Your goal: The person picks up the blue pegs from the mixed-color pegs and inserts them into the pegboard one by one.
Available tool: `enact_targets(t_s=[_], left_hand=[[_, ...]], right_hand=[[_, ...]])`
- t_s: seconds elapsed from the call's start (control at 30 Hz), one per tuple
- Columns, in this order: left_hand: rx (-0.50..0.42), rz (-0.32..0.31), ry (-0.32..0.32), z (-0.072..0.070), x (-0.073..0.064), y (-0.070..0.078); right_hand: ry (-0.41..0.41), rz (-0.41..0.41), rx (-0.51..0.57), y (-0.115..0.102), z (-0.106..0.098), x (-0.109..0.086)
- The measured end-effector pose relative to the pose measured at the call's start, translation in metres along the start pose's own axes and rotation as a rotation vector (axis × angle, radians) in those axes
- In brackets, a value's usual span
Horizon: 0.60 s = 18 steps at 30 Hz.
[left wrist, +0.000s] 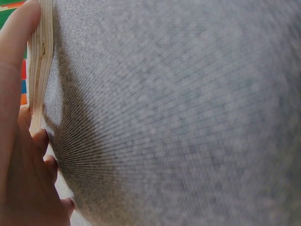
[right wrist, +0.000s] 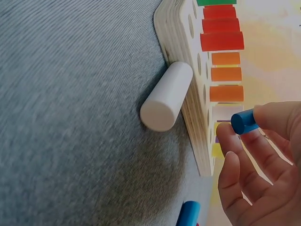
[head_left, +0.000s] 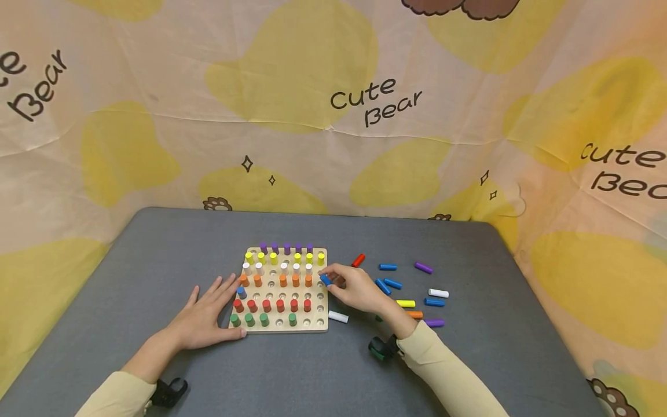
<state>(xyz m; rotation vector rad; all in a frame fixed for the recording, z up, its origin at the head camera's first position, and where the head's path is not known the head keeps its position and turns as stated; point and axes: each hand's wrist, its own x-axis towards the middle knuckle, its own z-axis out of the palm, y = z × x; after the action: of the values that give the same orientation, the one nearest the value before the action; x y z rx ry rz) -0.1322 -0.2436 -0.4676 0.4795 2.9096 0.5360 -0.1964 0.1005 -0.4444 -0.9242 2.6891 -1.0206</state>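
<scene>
Head view, left to right: left hand [head_left: 205,320] with fingers spread, touching the left edge of a pegboard [head_left: 313,315] with upright pegs [head_left: 266,306] in colored rows; near its right edge, a blue peg [head_left: 325,280], pinched in the right hand [head_left: 359,288]; just beside the board, a white peg [head_left: 339,317]; farther right, loose pegs [head_left: 406,303] on gray table [head_left: 271,376].

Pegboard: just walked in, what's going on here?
A person's right hand pinches a blue peg near the right edge of the wooden pegboard, not yet seated in a hole. The left hand rests against the board's left side. Only one blue peg is in its row; the other colors have several each. Loose pegs lie on the gray table to the board's right.
</scene>
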Motion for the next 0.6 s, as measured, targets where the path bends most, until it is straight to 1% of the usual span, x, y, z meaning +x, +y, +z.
enact_targets(t_s=[0.27,0.43,0.6], left_hand=[[-0.005,0.004,0.005,0.000,-0.001,0.000],[-0.008,0.004,0.005,0.000,-0.001,0.000],[-0.006,0.004,0.004,0.000,-0.001,0.001]], right_hand=[[0.015,0.022,0.065,-0.007,0.002,0.006],[0.022,0.020,0.093,-0.011,0.005,0.009],[0.030,-0.001,0.111,-0.017,0.007,0.013]])
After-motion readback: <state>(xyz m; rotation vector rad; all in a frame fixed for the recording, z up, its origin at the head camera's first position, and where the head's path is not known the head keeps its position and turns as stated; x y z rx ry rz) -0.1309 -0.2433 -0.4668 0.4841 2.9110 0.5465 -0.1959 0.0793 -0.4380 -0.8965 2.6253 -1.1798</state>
